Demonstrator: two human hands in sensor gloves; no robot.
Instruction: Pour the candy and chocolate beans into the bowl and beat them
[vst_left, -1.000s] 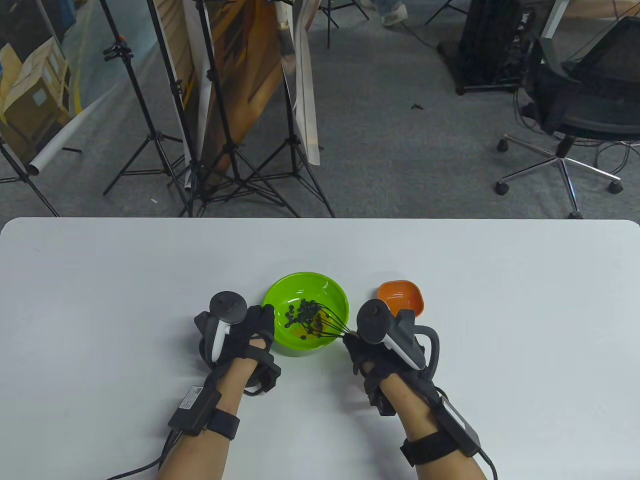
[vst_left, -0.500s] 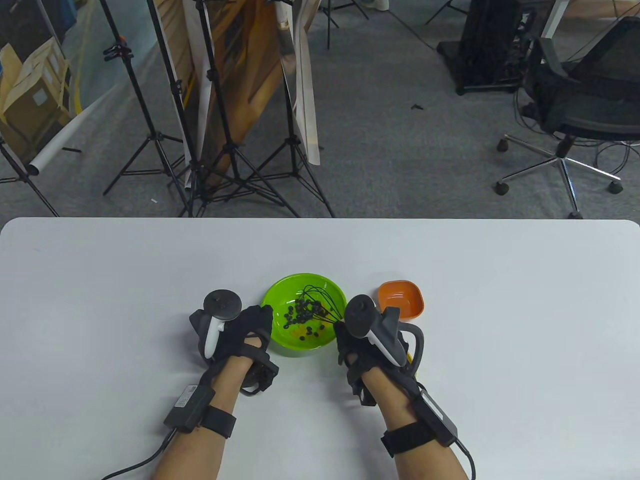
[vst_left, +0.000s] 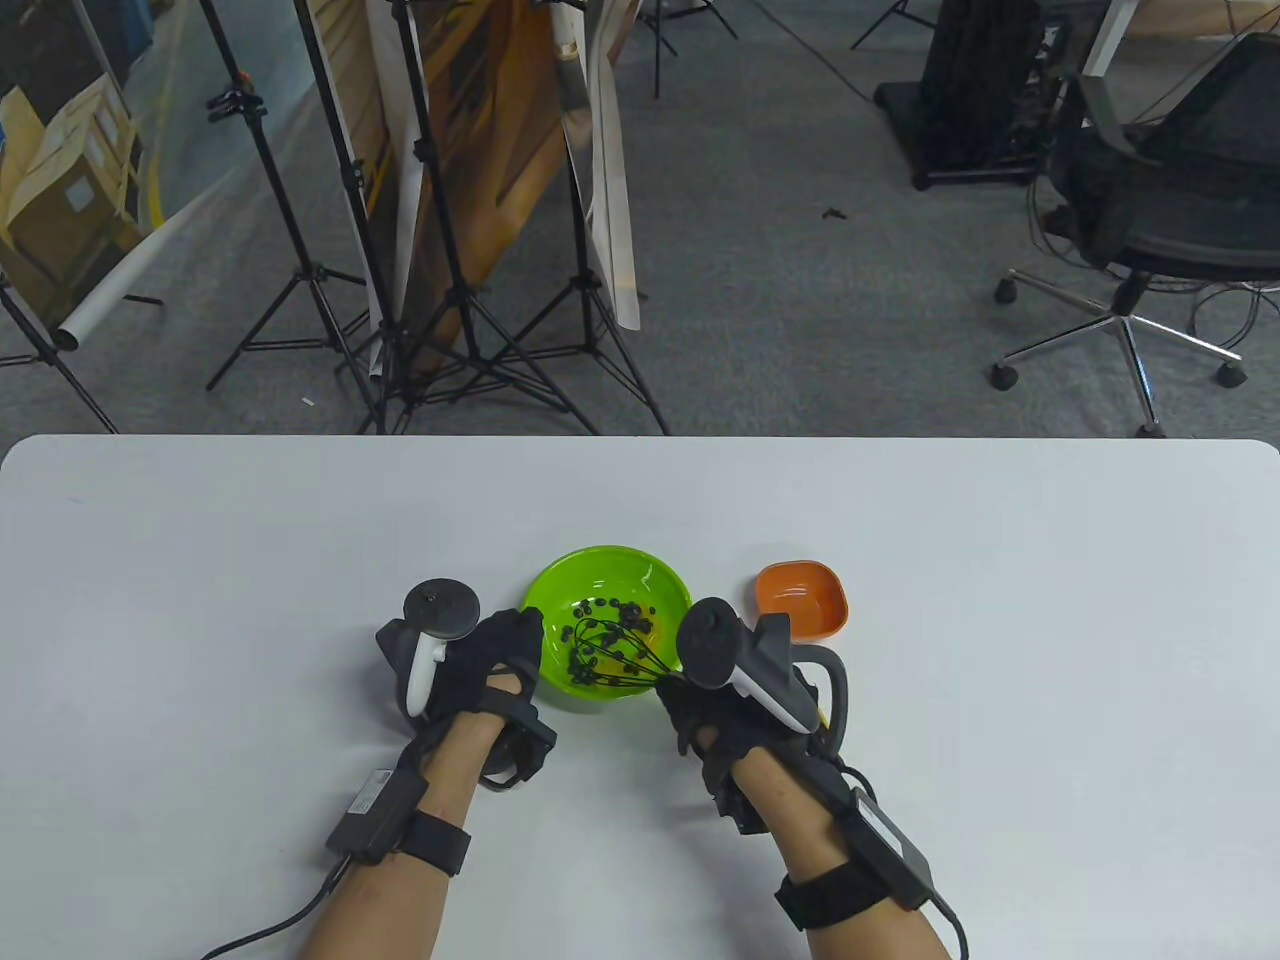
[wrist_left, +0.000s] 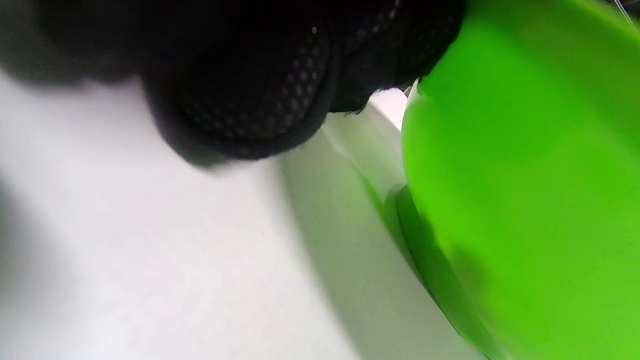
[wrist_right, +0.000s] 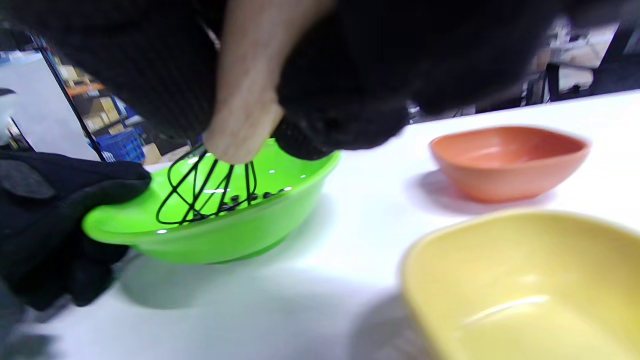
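Whisk (vst_left: 612, 655) has swung from the bowl's (vst_left: 640, 565) 12 to its 6 o'clock since 0.5 s ago, beating beans (vst_left: 610, 610) underway; right hand (vst_left: 715, 700) fingers clamped on whisk, left hand (vst_left: 500, 660) gripping the rim.

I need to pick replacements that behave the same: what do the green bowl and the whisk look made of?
Green bowl: probably plastic, glossy; uniform bright colour with small sharp highlights on its inside. Whisk: thin black loops, matte, likely coated wire or silicone; the views can't settle which.
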